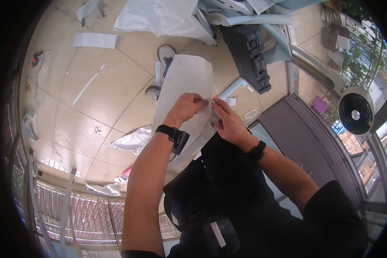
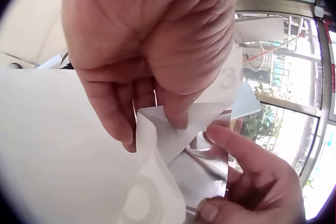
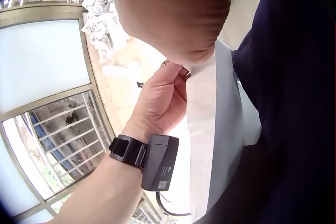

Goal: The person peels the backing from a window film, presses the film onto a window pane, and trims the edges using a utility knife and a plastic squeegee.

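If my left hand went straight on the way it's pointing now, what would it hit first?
Most likely the fingertips of your right hand, just beyond where your left hand pinches the white sheet. The gap looks small, but its depth is hard to judge.

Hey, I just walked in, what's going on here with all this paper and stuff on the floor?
Someone is working with both bare hands at the edge of a large sheet. The left hand pinches a folded-back corner of its white paper, while the right hand grips the shiny silvery layer beside it. It looks as if the two layers are being peeled apart, and they are only partly separated. A pale rectangular piece lies on the tiled floor.
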A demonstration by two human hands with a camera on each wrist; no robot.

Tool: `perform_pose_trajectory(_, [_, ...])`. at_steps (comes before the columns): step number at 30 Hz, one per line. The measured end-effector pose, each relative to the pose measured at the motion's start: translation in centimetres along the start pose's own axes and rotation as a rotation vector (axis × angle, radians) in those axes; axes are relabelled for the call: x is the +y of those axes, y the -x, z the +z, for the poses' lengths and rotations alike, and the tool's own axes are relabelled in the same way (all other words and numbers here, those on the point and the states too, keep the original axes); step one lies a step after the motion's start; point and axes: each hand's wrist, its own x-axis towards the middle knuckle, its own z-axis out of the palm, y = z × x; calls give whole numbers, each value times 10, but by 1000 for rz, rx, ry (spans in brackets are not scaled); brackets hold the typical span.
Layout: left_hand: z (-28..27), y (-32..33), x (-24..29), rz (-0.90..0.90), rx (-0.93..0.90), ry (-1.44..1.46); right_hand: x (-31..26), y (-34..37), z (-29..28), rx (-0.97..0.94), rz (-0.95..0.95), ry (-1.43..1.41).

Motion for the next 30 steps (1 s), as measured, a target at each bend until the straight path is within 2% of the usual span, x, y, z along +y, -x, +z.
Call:
perform_pose_trajectory(5, [-2,4,-1,-45,86,0,0,-1,1,-53,108,-60])
perform_pose_trajectory(7, [2,2,-3,130,167,39,2,-1,3,-34,83,-40])
perform_pose_trajectory(8, [4,1,-5,128,166,38,3,-1,4,-15,59,-17])
perform_pose_trajectory(10, [4,6,9,260,121,162,3,-2,4,-27,35,-14])
perform_pose_trajectory(11, [1,7,15,259,120,162,3,-2,3,-39,7,-9])
perform_pose_trajectory(13, [-5,5,26,179,56,-70,1,-2,0,-105,24,-22])
perform_pose_trajectory(14, [-7,6,32,180,57,-70,0,-3,-2,-172,40,-34])
perform_pose_trajectory(16, [-7,6,41,173,11,-140,-9,-8,-7,-164,53,-14])
perform_pose_trajectory(18, [-7,-1,38,179,-14,-141,-13,-9,-6,-156,69,7])
perform_pose_trajectory(20, [-7,-8,31,186,-36,-143,-11,-7,-1,-48,38,49])
perform_pose_trajectory(23, [-12,-10,20,156,24,-75,-4,-4,1,-6,34,32])
perform_pose_trajectory(26, [-21,-11,11,59,-23,-120,-4,-6,-1,-35,36,31])
perform_pose_trajectory(30, [-21,-14,-11,-6,43,120,-7,-6,-1,-59,59,30])
